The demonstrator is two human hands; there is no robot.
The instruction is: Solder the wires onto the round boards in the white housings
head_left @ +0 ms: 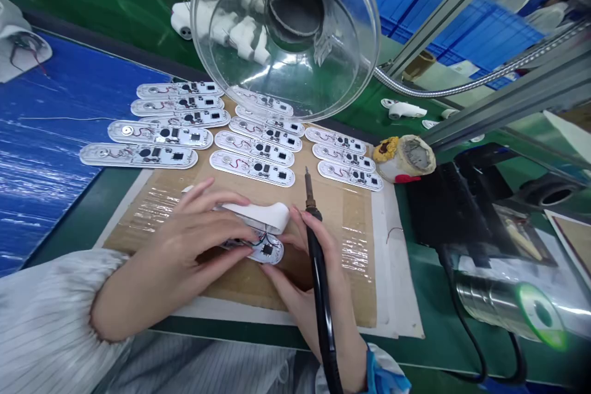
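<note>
Over the cardboard mat, my left hand is closed on a white plastic housing and the circuit board panel below it. Dark wires run between the two parts, which sit slightly apart. A black-handled soldering iron is held in my right hand, its tip pointing up and away. Fingers of that same hand also touch the right end of the housing and panel. My left fingers hide much of the panel's left part.
Several white circuit panels lie in columns beyond my hands. A clear fume hood hangs above them. At the right are a tip-cleaning pot, a black box and a solder spool. Blue sheeting covers the left side.
</note>
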